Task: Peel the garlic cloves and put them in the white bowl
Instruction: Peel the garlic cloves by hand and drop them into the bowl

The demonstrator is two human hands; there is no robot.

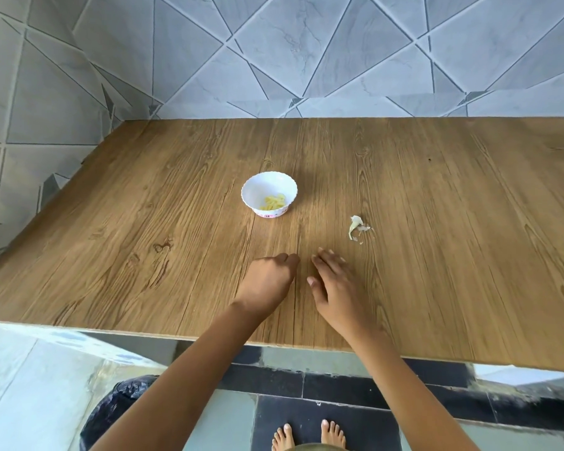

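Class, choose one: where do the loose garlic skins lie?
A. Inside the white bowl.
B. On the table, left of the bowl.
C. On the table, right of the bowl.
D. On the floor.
C: the garlic skins lie on the table right of the white bowl, which holds peeled cloves.

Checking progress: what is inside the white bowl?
The white bowl holds a small heap of pale yellow peeled garlic cloves. Its near wall hides part of the bottom.

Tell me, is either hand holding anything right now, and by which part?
The right hand is open with straight fingers and holds nothing. The left hand has curled fingers; whether they pinch anything cannot be told.
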